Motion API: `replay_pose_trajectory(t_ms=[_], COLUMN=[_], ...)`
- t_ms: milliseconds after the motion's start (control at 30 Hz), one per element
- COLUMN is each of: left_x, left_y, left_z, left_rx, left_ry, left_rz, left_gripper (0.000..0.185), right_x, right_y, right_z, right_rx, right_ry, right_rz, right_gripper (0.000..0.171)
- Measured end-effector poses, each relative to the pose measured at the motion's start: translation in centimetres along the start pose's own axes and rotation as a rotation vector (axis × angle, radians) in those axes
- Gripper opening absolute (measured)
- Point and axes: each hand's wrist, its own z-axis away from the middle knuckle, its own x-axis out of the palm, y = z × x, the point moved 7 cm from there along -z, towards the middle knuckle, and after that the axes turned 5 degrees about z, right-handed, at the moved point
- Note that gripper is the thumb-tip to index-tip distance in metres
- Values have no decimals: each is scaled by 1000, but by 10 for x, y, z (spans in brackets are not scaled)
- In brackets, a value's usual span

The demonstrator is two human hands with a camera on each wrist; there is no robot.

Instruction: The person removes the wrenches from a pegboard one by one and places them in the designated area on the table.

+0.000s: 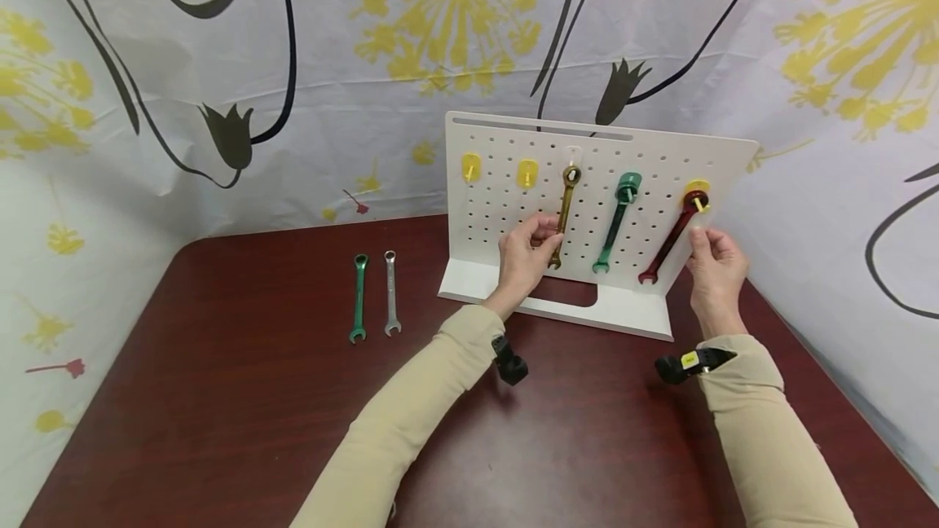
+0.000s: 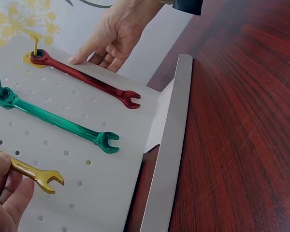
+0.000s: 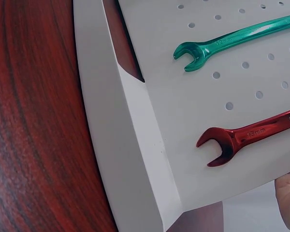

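A white pegboard (image 1: 513,210) stands on the table with three wrenches hanging on it. My left hand (image 1: 544,239) pinches the lower shaft of the gold wrench (image 1: 565,214), which hangs by its ring from a hook. The left wrist view shows my fingers (image 2: 7,191) around the gold wrench (image 2: 38,175) just above its open jaw. A green wrench (image 1: 614,225) and a red wrench (image 1: 671,239) hang to the right. My right hand (image 1: 698,244) holds the board's right edge beside the red wrench (image 2: 87,79), thumb on the front.
Two empty yellow hooks (image 1: 470,167) sit at the board's upper left. A small green wrench (image 1: 359,297) and a silver wrench (image 1: 391,292) lie side by side on the dark red table (image 1: 220,398). Patterned curtain walls close in behind and on both sides.
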Motion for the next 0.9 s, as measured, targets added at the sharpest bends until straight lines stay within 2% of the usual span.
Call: replay_pose_trajectory(t_ms=[467,567,733,900], left_x=[-2,-2,-2,-4], left_y=[1,2,4,8], left_z=[10,12,16,19], left_rx=[-71,-116,-229,-311], left_ry=[-92,-119,-171,-208], left_rz=[60,121,280,353], left_gripper=[20,21,22,22], right_x=[-1,0,0,1], right_y=[1,0,0,0], right_z=[1,0,0,1], right_rx=[-3,0,4,-7], right_ry=[4,4,6,-2], right_rz=[-25,-27,-27,-45], right_gripper=[13,13,13,13])
